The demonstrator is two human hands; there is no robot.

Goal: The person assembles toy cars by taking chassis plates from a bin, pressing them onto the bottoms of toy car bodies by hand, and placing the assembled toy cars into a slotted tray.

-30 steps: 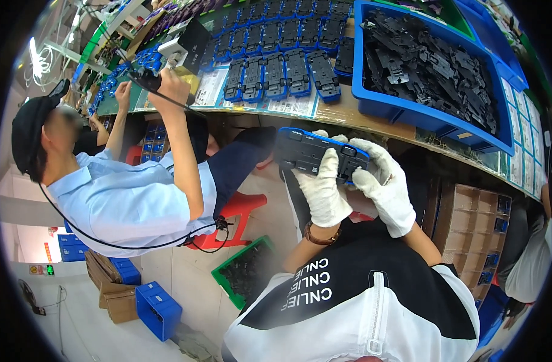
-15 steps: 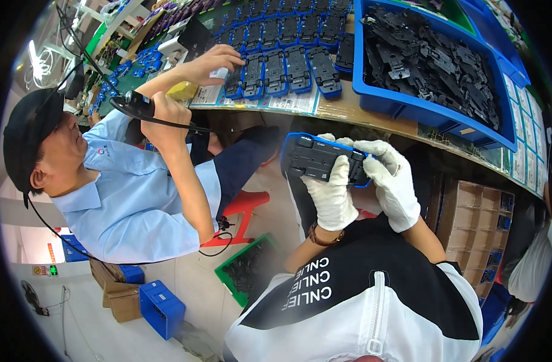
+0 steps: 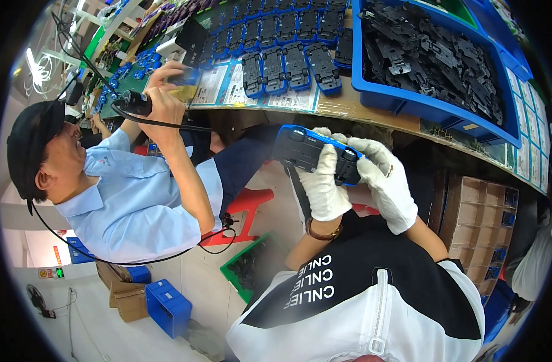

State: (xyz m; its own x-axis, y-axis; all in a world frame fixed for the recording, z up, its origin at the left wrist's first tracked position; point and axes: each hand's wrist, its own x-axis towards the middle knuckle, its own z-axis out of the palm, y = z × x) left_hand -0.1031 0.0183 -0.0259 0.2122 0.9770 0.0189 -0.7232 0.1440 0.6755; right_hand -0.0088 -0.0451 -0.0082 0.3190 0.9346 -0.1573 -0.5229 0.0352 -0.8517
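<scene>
A blue toy car (image 3: 303, 151) is held in front of me, its black underside facing up and its wheels visible along the side. My left hand (image 3: 325, 190), in a white glove, grips it from below, with the thumb lying across the underside. At the car's right end, my white-gloved right hand (image 3: 389, 187) has its fingers closed around the edge and the rear wheel; some fingertips are hidden behind the car. On the bench beyond, similar toy cars (image 3: 286, 67) lie upside down in rows.
A blue bin (image 3: 372, 99) full of black car base plates (image 3: 430, 60) stands on the bench at right. To my left sits a co-worker (image 3: 131, 193) with a black corded tool (image 3: 134, 104). A compartmented box (image 3: 478, 223) is at right; a green crate (image 3: 242, 292) rests on the floor.
The co-worker's hand has left the front row with a toy car, now blurred beside the tool. The car in my hands has tilted, showing more of its wheels, and shifted slightly left.
</scene>
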